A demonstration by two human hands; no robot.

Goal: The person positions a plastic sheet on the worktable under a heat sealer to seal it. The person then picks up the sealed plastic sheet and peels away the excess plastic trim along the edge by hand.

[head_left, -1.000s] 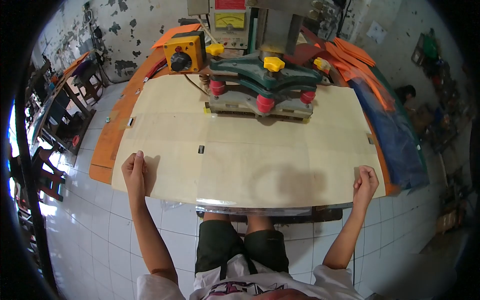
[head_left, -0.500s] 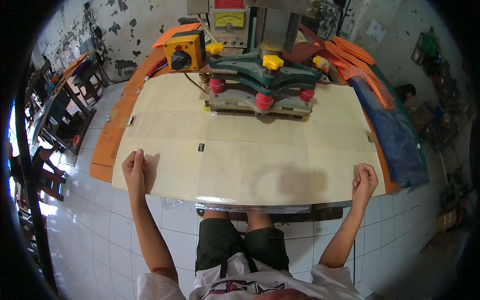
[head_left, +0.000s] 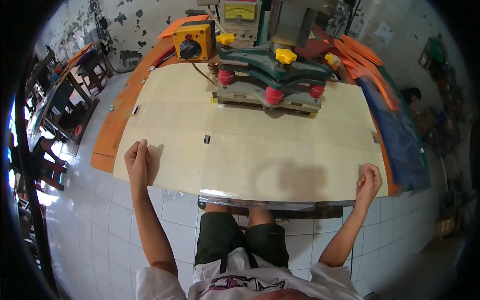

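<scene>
Head cam: left hand [head_left: 138, 157] and right hand [head_left: 369, 181] loosely clenched near flat cream board [head_left: 167, 97] front corners; probably waiting, grabbing means uncurling.

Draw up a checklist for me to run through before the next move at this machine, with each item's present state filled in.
1. Left hand clear of the green machine head: ok, fingers curled at the pale board's left side.
2. Right hand clear of it: ok, curled near the board's right edge.
3. Board reaching beneath the head: ok.
4. Orange sheets out from under the head: ok, they lie at the right rear.
5. Head's underside touching the board: cannot tell, shadow hides the contact.
6. Yellow gauge reading: cannot tell, too small.
</scene>
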